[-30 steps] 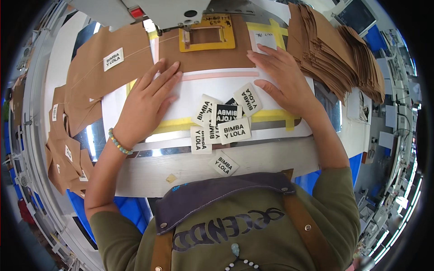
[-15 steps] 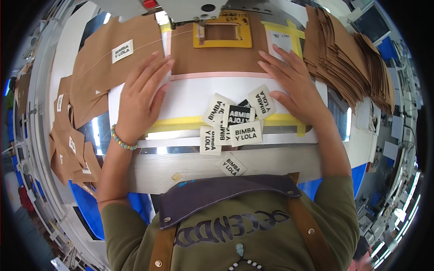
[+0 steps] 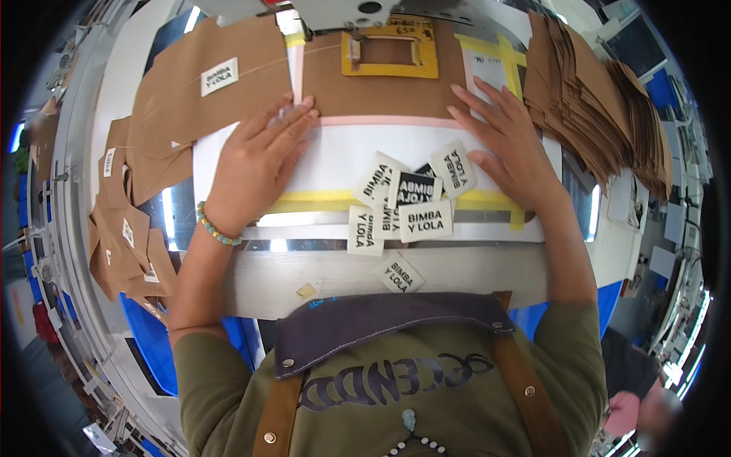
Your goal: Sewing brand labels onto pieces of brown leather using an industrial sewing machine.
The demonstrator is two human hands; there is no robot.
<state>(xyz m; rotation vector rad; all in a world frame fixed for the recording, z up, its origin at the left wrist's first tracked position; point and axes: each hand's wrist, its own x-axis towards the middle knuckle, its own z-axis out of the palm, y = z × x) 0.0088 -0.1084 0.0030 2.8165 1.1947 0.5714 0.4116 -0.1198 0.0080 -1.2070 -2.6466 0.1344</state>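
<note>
A flat brown panel [image 3: 381,95] lies on a white board with pink edging strips, below a machine head [image 3: 365,11]. On the panel rests a yellow frame template [image 3: 429,67] with a rectangular opening. My left hand [image 3: 263,164] is open and flat, its fingertips at the panel's near left corner. My right hand [image 3: 506,145] is open too, fingers spread, with fingertips on the panel's right edge. Between my hands lies a loose pile of white labels [image 3: 426,221] with dark lettering, one black label [image 3: 415,188] among them. A single white label [image 3: 398,273] sits nearer to me.
Brown pieces with a white label [image 3: 219,76] sewn on lie at the left, trailing thread, and more labelled pieces [image 3: 126,236] hang lower down. A stack of brown panels [image 3: 582,99] stands at the right. Yellow tape [image 3: 312,200] crosses the board. Blue bins [image 3: 148,335] sit below the table.
My left hand has shifted right, its fingers closer together and now reaching the panel's corner. The right hand stays at the panel's right edge. The whole view has moved slightly.
</note>
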